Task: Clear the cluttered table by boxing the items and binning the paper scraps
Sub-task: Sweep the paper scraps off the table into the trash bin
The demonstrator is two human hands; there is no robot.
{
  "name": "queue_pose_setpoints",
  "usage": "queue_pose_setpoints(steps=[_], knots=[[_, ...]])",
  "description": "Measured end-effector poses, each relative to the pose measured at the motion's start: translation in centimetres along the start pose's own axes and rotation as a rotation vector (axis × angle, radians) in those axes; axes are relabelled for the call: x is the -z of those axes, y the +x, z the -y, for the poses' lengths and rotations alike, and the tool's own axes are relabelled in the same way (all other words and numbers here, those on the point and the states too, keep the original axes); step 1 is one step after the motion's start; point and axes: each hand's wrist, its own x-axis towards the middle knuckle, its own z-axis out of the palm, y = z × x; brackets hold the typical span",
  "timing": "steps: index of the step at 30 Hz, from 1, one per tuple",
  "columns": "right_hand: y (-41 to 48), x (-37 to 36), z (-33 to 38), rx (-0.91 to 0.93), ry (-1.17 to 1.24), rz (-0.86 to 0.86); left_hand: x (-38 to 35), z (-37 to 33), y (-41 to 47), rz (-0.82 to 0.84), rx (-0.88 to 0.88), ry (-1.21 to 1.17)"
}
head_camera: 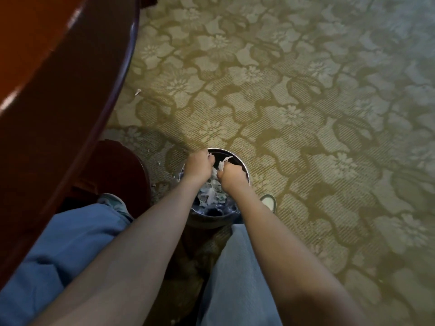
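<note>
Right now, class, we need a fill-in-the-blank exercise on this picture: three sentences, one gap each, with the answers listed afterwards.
1. The left hand and the right hand are both over the round black ____.
2. Torn white paper scraps lie ____ that container.
3. The container stands on the floral green ____.

Answers: bin; inside; carpet.
</note>
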Motion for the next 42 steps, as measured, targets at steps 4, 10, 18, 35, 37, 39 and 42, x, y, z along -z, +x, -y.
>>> queue_pose_setpoints(steps=[4,10,18,35,37,39,42], knots=[[0.5,-1.0,-0.9,-0.013,0.028,0.006,-0.9,0.5,0.6,0.002,0.028,0.017],[1.6,-2.1,-1.5,-0.057,0.114,0.028,-2.1,1.2,1.2,0.027,0.043,0.05],[2.6,-2.1,-1.4,-0.081,0.113,0.032,-2.4,1.1,1.2,0.085,0.068,-0.006],[3.3,-1.9,-1.2,-0.092,0.191,0.025,-2.4,1.2,1.3,0.163,0.058,0.078],[3.1,-1.6,-1.1,-0.088,0.158,0.048,-2.4,1.2,1.3,0.186,0.046,0.116],[2.9,-1.3,-1.1,-0.084,0.118,0.051,-2.2,1.2,1.2,0.2,0.042,0.146],[2.1,-0.7,-1.0,-0.078,0.048,0.05,-1.4,0.8,0.9,0.165,0.051,0.164]])
